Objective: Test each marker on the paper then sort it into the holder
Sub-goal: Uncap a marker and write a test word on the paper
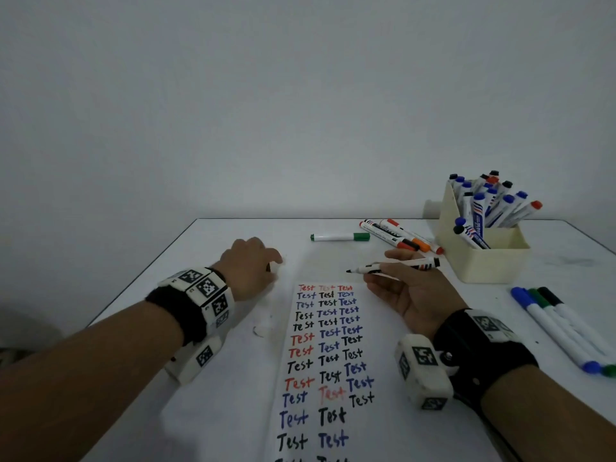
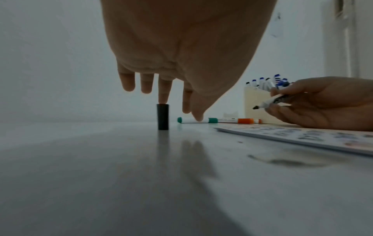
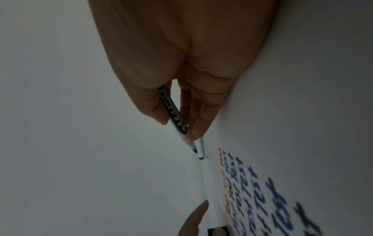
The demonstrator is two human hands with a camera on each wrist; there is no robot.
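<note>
The left hand (image 1: 248, 266) hangs over the white desk (image 1: 213, 378) to the left of the paper, palm down, its fingers fairly straight and pointing downward. In the left wrist view one fingertip (image 2: 163, 99) rests on top of a black cap (image 2: 162, 116) that stands upright on the desk; the other fingers are spread a little and hold nothing.

The paper (image 1: 328, 365) lies lengthwise down the middle of the desk, covered in rows of the word "Test" in red, black and blue. Beyond its far end a green-capped marker (image 1: 340, 237) lies on its side, with three more markers (image 1: 401, 236) in a bundle to its right.

The right hand (image 1: 408, 291) hovers palm up over the top right corner of the paper, fingers curled round an uncapped black marker (image 1: 395, 266). The marker lies nearly level, its tip pointing left above the paper and not touching it. In the right wrist view the thumb and fingers pinch the barrel, which reads "Whiteboard".

Further right stands the cream holder (image 1: 483, 256), filled with blue, black and red capped markers that lean against its walls. At the far right edge three slim pens (image 1: 563, 328), blue, green and black, lie side by side.
</note>
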